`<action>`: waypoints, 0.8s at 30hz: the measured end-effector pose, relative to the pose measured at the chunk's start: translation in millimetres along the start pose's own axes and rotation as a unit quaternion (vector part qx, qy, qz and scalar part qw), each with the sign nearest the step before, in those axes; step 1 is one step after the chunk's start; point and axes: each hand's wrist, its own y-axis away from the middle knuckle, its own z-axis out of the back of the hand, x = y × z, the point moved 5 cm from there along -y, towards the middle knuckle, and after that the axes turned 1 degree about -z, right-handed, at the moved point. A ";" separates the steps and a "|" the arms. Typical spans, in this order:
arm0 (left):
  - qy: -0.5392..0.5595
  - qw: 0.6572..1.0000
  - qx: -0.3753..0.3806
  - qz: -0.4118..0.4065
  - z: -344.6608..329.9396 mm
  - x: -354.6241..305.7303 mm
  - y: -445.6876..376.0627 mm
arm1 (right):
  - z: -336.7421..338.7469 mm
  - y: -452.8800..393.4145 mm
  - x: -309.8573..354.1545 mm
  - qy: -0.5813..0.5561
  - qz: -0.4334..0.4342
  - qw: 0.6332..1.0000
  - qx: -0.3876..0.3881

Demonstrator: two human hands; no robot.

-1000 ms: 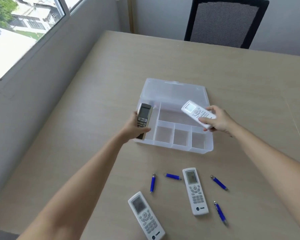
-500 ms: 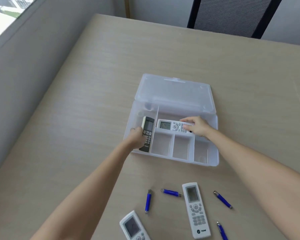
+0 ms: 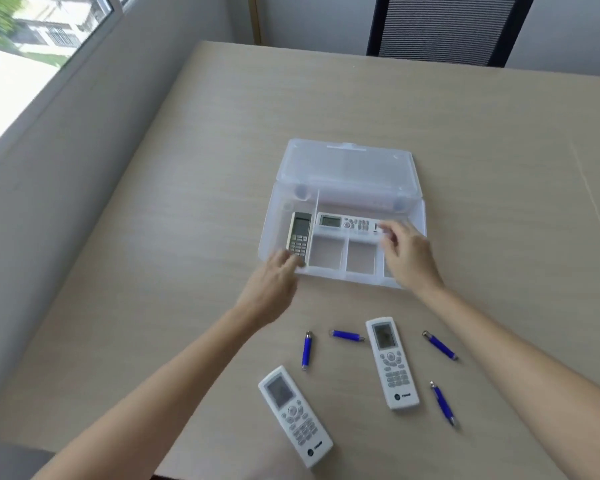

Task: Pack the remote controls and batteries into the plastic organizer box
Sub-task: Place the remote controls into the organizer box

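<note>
A clear plastic organizer box (image 3: 419,216) lies open on the table, lid folded back. A silver-and-black remote (image 3: 299,233) rests in its left compartment. A white remote (image 3: 347,223) lies sideways in the long rear compartment. My left hand (image 3: 271,289) hovers at the box's front left corner, fingers apart, holding nothing. My right hand (image 3: 407,252) is over the box's right side, fingers loose near the white remote's end. Two more white remotes (image 3: 392,362) (image 3: 295,415) and several blue batteries (image 3: 307,349) lie on the table nearer to me.
The wooden table (image 3: 187,237) runs along a grey wall with a window (image 3: 32,53) at the left. A black office chair (image 3: 444,26) stands at the far edge. Three small front compartments of the box hold nothing.
Both hands have let go of the remotes, which now lie in the box. The hands have drawn back toward me, and the camera has tilted.
</note>
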 end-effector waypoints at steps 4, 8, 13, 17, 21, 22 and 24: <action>-0.061 0.957 0.242 -0.145 -44.1 -22.8 107.4 | -12.3 121.3 -39.5 0.098 -0.086 0.989 0.070; -0.163 0.910 0.328 -0.196 -80.1 -17.9 148.8 | -41.9 184.0 -71.2 0.358 -0.204 0.885 0.217; -0.242 0.902 0.268 -0.237 -92.6 -26.0 152.7 | -48.8 189.4 -58.7 0.398 -0.204 0.873 0.194; -0.165 0.913 0.345 -0.140 -88.9 -21.5 147.6 | -36.9 184.5 -57.9 0.241 -0.299 0.907 0.171; -0.030 0.942 0.334 -0.024 -47.0 -18.1 143.7 | -3.6 171.5 -58.1 -0.224 -0.423 0.857 0.189; -0.009 0.949 0.316 -0.004 -32.9 -16.2 136.6 | 8.9 164.6 -58.3 -0.272 -0.415 0.846 0.197; 0.023 0.965 0.261 0.020 -5.7 -11.2 108.1 | 36.4 144.7 -58.6 -0.334 -0.391 0.839 0.178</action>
